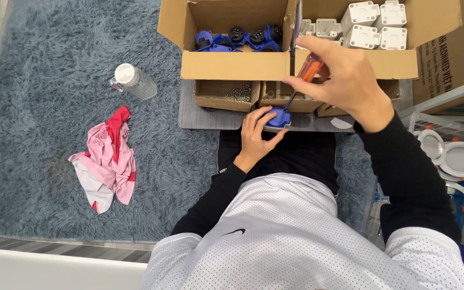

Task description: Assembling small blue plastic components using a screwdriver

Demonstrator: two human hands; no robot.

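My left hand [257, 132] grips a small blue and grey plastic part [278, 118] resting on a grey board [200, 115]. My right hand [345, 80] holds a screwdriver with an orange handle [312, 70]; its dark shaft slants down to the blue part, tip touching it. Both hands work just in front of the cardboard boxes.
A large cardboard box [234, 65] holds blue parts [237, 38] on the left and white parts [374, 24] on the right. Small cardboard trays, one with screws [237, 92], sit on the board. A clear bottle [134, 81] and a pink-red cloth [108, 158] lie on the grey shag rug. White round fittings [460, 158] are at the right.
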